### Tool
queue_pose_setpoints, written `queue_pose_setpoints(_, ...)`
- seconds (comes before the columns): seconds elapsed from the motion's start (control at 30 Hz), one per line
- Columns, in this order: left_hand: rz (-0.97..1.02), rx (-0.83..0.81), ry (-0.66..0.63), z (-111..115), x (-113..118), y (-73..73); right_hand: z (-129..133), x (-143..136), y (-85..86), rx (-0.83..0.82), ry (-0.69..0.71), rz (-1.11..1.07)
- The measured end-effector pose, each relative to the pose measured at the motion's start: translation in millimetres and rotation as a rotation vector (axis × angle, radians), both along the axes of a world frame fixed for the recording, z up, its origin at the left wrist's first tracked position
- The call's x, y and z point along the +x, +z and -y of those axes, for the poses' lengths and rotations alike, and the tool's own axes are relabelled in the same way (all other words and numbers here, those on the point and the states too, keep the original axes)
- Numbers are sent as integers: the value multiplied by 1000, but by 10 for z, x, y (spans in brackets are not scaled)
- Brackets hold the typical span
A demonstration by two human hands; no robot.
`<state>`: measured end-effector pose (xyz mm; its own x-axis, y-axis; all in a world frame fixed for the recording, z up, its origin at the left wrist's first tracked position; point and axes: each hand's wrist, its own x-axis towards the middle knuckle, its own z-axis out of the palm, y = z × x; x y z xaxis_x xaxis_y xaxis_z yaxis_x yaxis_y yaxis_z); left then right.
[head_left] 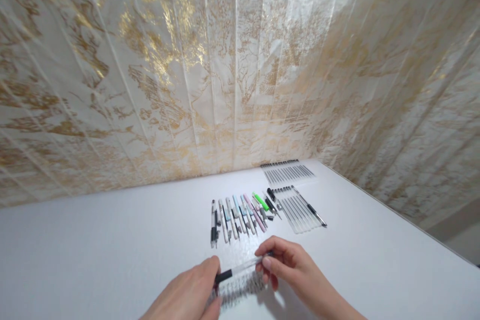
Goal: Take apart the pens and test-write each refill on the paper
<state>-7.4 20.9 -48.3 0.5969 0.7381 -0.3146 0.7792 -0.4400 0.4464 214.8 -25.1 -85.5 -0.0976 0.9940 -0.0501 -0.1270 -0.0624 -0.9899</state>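
Observation:
Over the near part of the table, a clear-barrelled pen [244, 265] with a black grip is held between my two hands. My left hand [191, 287] closes round its black-grip end, and that tip is hidden behind the fingers. At the dark opposite end, my right hand [290, 265] pinches the pen between thumb and fingers. Just below the pen lies a blurred patch of small dark marks [240, 291]; I cannot make out what it is. Farther off is a row of taken-apart pens, among them a green pen part [261, 202] and a pink pen barrel [255, 214].
To the right, several clear pen tubes [298, 210] lie side by side, with a black-grip pen [309, 206] along their edge. Another set of slim refills [288, 172] sits at the back. A gold-patterned covering [210, 85] rises behind the white table [93, 250].

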Motion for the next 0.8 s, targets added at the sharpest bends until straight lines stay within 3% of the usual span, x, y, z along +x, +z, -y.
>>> queue_pose_setpoints(0.2, -43, -154, -29, -76, -70, 278, -66, 19, -138, -43, -45, -89)
queue_pose_setpoints(0.3, -12, -104, -14, -124, -198, 280, -83, 56, -147, -75, -118, -160)
queue_pose_setpoints(0.43, 68, -40, 22, -257, -455, 247, -74, 116, -38, -134, -202, -300)
queue_pose_setpoints(0.53, 205, -83, 86, -392, -583, 278, -70, 149, 41, -166, -217, -454)
queue_pose_setpoints(0.67, 418, -229, 106, -480, -540, 330, -86, 169, 62, -205, -243, -580)
queue_pose_setpoints(0.8, 614, -267, 186, -437, -366, 274, -83, 166, 64, -172, -239, -515)
